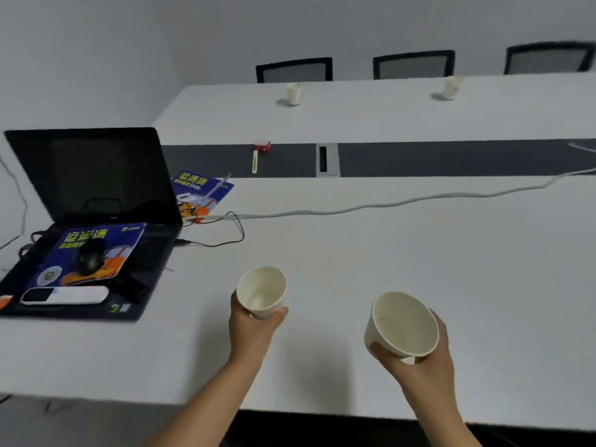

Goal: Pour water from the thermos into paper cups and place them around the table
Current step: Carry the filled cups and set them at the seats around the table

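While two paper cups already stand near the table's far edge, one far cup (293, 93) in front of the left chair (294, 70) and another far cup (451, 87) toward the middle chair (413, 64), the job looks partly done, with more placing left. Head view, the only one: left hand (253, 327) wrapped around a left cup (262, 291), fingers closed on its wall from below; right hand (422, 353) gripping a right cup (401, 324) the same way. Both cups held upright over the near half of the table (387, 253), mouths toward the camera, apart from each other. Each seems to hold some water, though the level is hard to read. My guess: both are filled and ready to set down along the near edge. Thermos not in view. A laptop (90, 188) crowds the near left corner; a grey cable (403, 200) crosses the middle.
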### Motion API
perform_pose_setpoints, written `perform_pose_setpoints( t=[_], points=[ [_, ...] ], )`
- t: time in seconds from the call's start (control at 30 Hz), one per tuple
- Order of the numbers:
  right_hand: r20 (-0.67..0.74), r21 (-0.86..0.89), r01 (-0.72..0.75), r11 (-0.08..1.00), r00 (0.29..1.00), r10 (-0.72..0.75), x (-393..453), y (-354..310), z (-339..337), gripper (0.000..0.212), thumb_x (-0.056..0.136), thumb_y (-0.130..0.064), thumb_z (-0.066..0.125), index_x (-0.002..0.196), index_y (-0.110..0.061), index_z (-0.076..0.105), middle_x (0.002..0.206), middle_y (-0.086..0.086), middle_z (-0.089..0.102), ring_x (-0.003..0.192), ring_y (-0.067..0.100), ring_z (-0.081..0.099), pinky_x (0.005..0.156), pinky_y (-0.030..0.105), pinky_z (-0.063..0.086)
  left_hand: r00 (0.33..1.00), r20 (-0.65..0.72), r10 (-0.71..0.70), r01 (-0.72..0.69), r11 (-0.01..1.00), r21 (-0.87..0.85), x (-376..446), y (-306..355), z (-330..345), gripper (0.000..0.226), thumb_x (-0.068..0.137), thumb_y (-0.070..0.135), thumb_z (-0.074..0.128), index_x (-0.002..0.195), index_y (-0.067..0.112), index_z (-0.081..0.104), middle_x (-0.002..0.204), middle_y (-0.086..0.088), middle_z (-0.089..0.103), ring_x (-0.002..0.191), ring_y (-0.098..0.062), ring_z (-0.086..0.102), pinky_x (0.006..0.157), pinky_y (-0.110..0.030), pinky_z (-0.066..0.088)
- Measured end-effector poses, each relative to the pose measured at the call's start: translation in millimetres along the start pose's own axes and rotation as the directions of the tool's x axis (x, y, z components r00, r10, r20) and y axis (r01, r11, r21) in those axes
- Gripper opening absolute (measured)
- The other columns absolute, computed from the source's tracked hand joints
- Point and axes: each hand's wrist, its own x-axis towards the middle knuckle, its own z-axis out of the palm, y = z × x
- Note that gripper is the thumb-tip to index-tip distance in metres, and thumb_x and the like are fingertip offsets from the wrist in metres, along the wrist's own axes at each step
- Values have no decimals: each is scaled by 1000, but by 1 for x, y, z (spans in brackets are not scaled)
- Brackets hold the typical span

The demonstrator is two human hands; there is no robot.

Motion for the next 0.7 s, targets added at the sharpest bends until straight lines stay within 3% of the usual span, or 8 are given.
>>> perform_pose_setpoints(
  t=[0.17,0.27,0.47,0.7],
  points=[
    [-138,-40,-74,996,988,68,32,10,17,71,38,-25,75,94,-52,42,103,-26,52,92,-10,50,69,17,39,992,123,-25,18,998,58,77,-15,49,60,60,-4,80,107,12,47,90,2,56,85,-20,53,79,-28,39],
    [-194,-95,-84,992,979,65,48,19,22,70,38,-24,75,95,-49,42,103,-24,52,90,-15,51,69,15,38,984,180,-16,-1,996,93,110,-22,79,66,60,-2,81,115,6,47,98,-3,54,88,-20,52,80,-27,39],
    [-271,-138,-110,984,960,70,77,31,22,70,38,-22,75,97,-43,44,104,-19,53,87,-21,51,68,14,38,980,198,-11,-10,995,103,149,-32,127,69,58,1,83,117,5,47,102,-6,55,91,-18,52,83,-27,39],
    [-383,-91,-109,990,921,66,120,38,8,67,43,-24,74,95,-49,40,101,-24,51,86,-21,50,70,16,40,975,216,42,-76,985,155,157,-43,132,74,57,-2,82,121,1,45,118,-17,57,106,-27,55,92,-32,41]
  ],
)
